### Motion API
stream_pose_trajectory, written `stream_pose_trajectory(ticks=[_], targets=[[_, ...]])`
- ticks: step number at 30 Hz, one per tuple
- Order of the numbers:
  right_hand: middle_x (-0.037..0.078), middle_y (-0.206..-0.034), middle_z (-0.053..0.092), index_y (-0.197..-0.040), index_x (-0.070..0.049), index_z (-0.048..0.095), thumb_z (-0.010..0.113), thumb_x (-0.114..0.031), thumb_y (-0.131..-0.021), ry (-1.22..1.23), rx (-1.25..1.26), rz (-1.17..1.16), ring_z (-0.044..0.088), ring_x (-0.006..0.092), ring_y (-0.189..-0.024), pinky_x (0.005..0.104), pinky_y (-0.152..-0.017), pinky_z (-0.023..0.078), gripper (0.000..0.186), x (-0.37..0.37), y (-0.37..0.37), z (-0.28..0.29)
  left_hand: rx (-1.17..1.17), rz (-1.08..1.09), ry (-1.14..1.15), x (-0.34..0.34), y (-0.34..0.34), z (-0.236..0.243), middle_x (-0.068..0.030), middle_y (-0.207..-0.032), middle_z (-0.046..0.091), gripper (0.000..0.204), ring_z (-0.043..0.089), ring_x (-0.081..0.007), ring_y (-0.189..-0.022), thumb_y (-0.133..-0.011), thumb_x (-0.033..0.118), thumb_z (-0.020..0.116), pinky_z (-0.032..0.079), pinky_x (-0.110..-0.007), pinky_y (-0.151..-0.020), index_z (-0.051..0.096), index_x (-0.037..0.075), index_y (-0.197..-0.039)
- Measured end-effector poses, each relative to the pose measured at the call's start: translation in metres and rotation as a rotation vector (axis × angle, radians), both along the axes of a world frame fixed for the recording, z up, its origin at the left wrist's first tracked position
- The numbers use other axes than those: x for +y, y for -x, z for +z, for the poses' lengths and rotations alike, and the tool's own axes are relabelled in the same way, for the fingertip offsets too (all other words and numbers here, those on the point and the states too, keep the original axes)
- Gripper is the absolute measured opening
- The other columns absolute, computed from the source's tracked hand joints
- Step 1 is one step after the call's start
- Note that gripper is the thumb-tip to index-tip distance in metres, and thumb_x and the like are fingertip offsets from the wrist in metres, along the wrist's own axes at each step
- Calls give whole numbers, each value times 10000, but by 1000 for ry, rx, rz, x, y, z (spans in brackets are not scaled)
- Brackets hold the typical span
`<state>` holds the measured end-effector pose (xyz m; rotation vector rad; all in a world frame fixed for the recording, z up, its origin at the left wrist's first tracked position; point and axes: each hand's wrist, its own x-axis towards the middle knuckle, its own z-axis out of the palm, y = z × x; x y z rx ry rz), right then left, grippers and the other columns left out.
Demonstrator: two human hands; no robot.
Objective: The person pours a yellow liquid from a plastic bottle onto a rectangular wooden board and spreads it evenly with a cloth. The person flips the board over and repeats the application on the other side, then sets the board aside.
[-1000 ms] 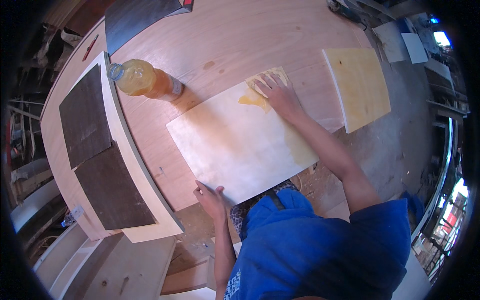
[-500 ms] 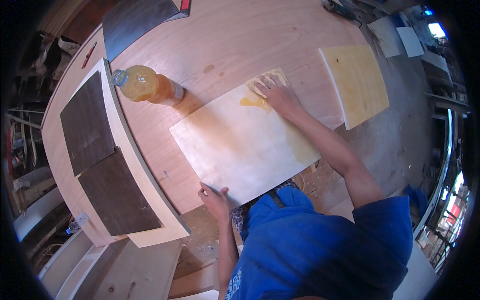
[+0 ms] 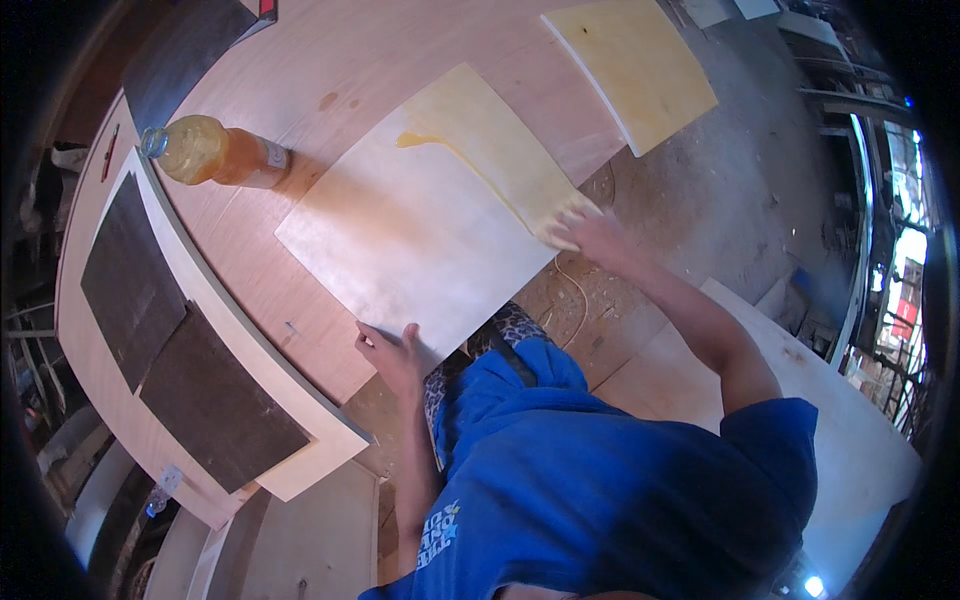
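Note:
A pale white board (image 3: 400,240) lies on the plywood tabletop, with a streak of wet amber liquid (image 3: 430,142) running along a yellowed band at its right side. My right hand (image 3: 592,235) is slightly blurred at the board's right corner, closed on a pale yellowish pad (image 3: 560,218) mostly hidden by the fingers. My left hand (image 3: 390,350) grips the board's lower-left edge, thumb and fingers around the corner. An uncapped plastic bottle (image 3: 232,155) of amber liquid stands left of the board.
Two dark sheets (image 3: 222,398) lie on a pale panel (image 3: 330,440) at left. Another dark sheet (image 3: 175,65) is at back left, near a red pen (image 3: 110,150). A yellow board (image 3: 630,75) lies at back right. A cord (image 3: 585,305) runs on the dusty floor.
My right hand has swept from the board's upper corner toward me to the right corner, leaving a longer amber streak. The view has shifted; my left hand stays at the edge.

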<state>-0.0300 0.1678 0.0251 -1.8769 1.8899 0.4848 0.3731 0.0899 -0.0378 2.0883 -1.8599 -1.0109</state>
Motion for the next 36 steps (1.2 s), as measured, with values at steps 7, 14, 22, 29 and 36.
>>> stream_pose_trajectory(ticks=[7,14,22,29,36], targets=[[62,-1421,613,-1363,-226,645,558,-17,-871,40,-194,-352,516,301,-1366,562,-1006,460,541,47,-21,32,114,-16,22,-37,-15,5,-315,-1536,276,1158,396,-471,-1394,-788,286,885,403,-466,-1130,129,-42,-1602],[47,-1509,552,-1426,-245,602,567,-40,-866,591,-229,-288,490,316,-1393,538,-1043,431,597,-122,-67,-8,-291,-279,21,-89,-5,29,-272,-1643,205,1159,384,-424,-1430,-672,264,930,488,-496,-1056,255,-54,-1559],[37,-1528,520,-1418,-245,596,547,-84,-930,617,-50,-64,447,279,-1423,595,-1017,395,516,-229,-82,-59,-399,-298,3,-94,6,29,-186,-1630,265,1105,427,-373,-1387,-606,172,913,519,-491,-956,334,-50,-1520],[55,-1528,517,-1413,-229,600,568,-93,-923,635,-31,-8,444,285,-1420,594,-986,398,510,-263,-82,-78,-356,-248,3,-94,12,32,-183,-1626,268,1066,426,-363,-1388,-621,116,894,517,-483,-943,340,-69,-1513],[53,-1539,501,-1469,-233,538,580,-113,-917,529,15,52,434,288,-1428,600,-965,417,567,-240,-84,-64,-385,-230,-47,-96,13,32,-189,-1630,265,1069,420,-366,-1394,-624,103,891,511,-479,-955,331,-73,-1517]])
